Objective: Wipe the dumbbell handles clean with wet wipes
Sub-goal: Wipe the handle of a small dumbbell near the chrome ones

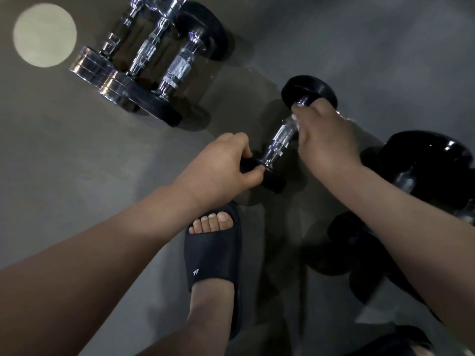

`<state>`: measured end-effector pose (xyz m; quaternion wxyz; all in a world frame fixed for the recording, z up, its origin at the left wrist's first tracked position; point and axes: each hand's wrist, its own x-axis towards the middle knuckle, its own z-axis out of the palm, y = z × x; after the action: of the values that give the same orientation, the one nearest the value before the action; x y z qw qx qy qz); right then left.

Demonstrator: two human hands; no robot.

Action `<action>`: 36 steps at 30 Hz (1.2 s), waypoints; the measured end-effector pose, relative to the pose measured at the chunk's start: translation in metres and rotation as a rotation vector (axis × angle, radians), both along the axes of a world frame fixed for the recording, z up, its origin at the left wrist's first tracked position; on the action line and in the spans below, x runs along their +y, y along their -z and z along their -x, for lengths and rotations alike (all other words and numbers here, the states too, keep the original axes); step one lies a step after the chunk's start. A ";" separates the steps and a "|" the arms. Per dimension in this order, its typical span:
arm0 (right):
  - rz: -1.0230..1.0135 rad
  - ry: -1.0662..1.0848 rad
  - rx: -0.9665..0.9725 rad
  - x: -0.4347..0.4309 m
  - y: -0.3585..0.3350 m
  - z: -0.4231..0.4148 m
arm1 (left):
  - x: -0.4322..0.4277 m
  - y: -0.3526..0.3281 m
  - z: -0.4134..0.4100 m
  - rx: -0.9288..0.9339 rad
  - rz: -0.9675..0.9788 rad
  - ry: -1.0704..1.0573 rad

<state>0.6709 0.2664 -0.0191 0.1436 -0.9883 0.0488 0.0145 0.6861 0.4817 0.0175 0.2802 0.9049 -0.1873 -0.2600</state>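
my left hand [221,163] gripped the black rubber dumbbell end [273,181] steady while my right hand [326,136] squeezed a white wet wipe [295,118] round the knurled chrome handle [282,137].

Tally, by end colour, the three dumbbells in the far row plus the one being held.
Chrome-ended: 2, the outer dumbbell and the middle dumbbell.
Black-ended: 2, the third row dumbbell and the held dumbbell.
Total: 4.

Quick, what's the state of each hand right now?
Left hand: grips the near black dumbbell end.
Right hand: holds a white wipe around the dumbbell handle.
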 end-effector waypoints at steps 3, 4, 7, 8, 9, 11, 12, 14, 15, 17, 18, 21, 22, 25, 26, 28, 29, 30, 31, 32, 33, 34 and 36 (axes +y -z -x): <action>-0.077 0.069 0.001 0.000 -0.002 0.004 | 0.000 0.000 -0.001 0.011 0.019 0.000; -0.078 0.072 0.008 0.000 -0.002 0.004 | 0.000 0.001 0.000 0.012 0.022 -0.001; -0.005 0.029 0.018 0.001 -0.002 -0.001 | 0.000 0.001 0.000 0.007 0.015 -0.006; 0.011 0.019 0.029 0.003 -0.001 -0.003 | 0.000 0.001 0.000 0.006 0.009 -0.010; 0.009 0.023 0.036 0.006 0.000 -0.004 | 0.000 0.001 -0.001 0.007 0.004 -0.013; -0.030 0.053 0.030 0.013 0.001 -0.006 | 0.001 0.001 -0.002 0.011 -0.002 -0.018; -0.054 0.052 0.013 0.015 0.002 -0.004 | 0.001 0.001 -0.003 0.011 -0.002 -0.017; -0.105 -0.038 -0.011 0.017 0.004 0.006 | 0.001 0.001 -0.004 0.012 -0.006 -0.011; -0.142 -0.128 -0.003 0.017 0.004 0.013 | 0.000 0.001 -0.004 0.015 -0.010 -0.007; -0.210 -0.326 0.046 0.011 -0.002 0.022 | 0.000 0.002 -0.004 0.019 -0.012 -0.002; -0.213 -0.396 0.061 0.005 -0.005 0.021 | 0.000 0.001 -0.003 0.019 -0.009 -0.001; -0.158 -0.343 0.023 -0.014 -0.007 0.004 | -0.002 0.001 -0.001 0.019 0.007 0.001; -0.146 -0.254 -0.010 -0.017 -0.007 -0.001 | -0.003 0.001 0.000 0.018 0.010 0.002; -0.156 -0.211 -0.050 -0.005 -0.004 0.010 | -0.002 0.001 0.000 0.002 0.007 0.006; -0.175 -0.295 -0.034 0.002 -0.003 0.019 | -0.002 0.001 0.000 -0.002 0.003 0.010; -0.205 -0.460 0.027 0.005 -0.006 0.033 | -0.002 0.001 0.000 0.001 0.001 0.016; -0.195 -0.482 0.042 0.001 -0.007 0.031 | -0.003 0.001 0.000 0.002 0.007 0.019; -0.169 -0.454 0.035 -0.003 -0.007 0.025 | -0.004 0.001 0.000 0.000 0.013 0.020; -0.135 -0.390 0.014 -0.008 -0.006 0.018 | -0.005 0.001 0.000 -0.006 0.018 0.021; -0.091 -0.304 -0.005 -0.012 -0.005 0.010 | -0.005 0.002 0.000 -0.012 0.020 0.020; -0.039 -0.219 -0.006 -0.014 -0.004 0.005 | -0.005 0.003 0.001 -0.014 0.023 0.017; 0.016 -0.149 0.006 -0.013 -0.002 0.002 | -0.005 0.004 0.002 -0.013 0.030 0.012; 0.092 -0.070 0.004 -0.009 0.000 0.004 | -0.004 0.006 0.006 -0.024 0.052 0.011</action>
<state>0.6668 0.2575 -0.0187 0.0972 -0.9950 0.0150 0.0194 0.6798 0.4774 0.0114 0.2999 0.8993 -0.2022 -0.2458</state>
